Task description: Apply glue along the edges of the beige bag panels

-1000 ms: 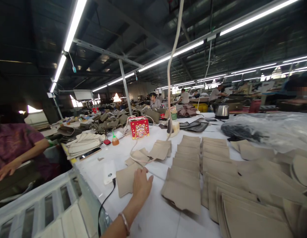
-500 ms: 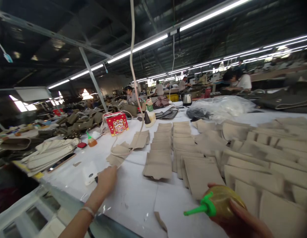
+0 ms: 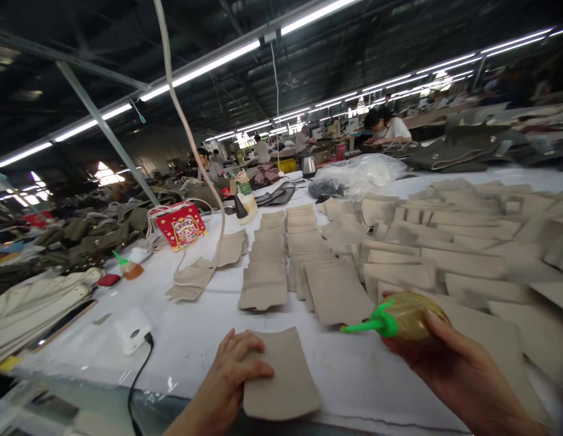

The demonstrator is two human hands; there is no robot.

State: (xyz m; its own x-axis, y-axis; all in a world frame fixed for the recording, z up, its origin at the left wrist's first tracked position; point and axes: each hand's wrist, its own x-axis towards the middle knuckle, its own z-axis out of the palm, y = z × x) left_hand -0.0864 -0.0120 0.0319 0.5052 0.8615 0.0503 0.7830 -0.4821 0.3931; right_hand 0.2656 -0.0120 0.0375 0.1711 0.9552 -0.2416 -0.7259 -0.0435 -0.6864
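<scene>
At the table's near edge lies a flat beige panel (image 3: 288, 375). My left hand (image 3: 238, 369) grips its left side, thumb over the top face and fingers bent at the upper left corner. In my right hand (image 3: 449, 357) is a squeeze bottle (image 3: 411, 316) of yellowish liquid, tilted on its side with its green nozzle pointing left. The nozzle tip is apart from the panel, above and right of it. Just behind stand overlapping rows of similar beige panels (image 3: 265, 284), and more panels (image 3: 463, 260) cover the right side.
A white device (image 3: 132, 330) with a black cable sits on the left of the white table (image 3: 208, 327). Beyond it are a second green-tipped bottle (image 3: 132, 270), a red patterned box (image 3: 183, 227) and a hanging cord (image 3: 190, 133). Clear plastic (image 3: 363, 175) lies at the back; people work farther off.
My left hand has moved right, away from beside the white device, and now has a beige panel in front of me. The bottle stays in my right hand. The view has turned right.
</scene>
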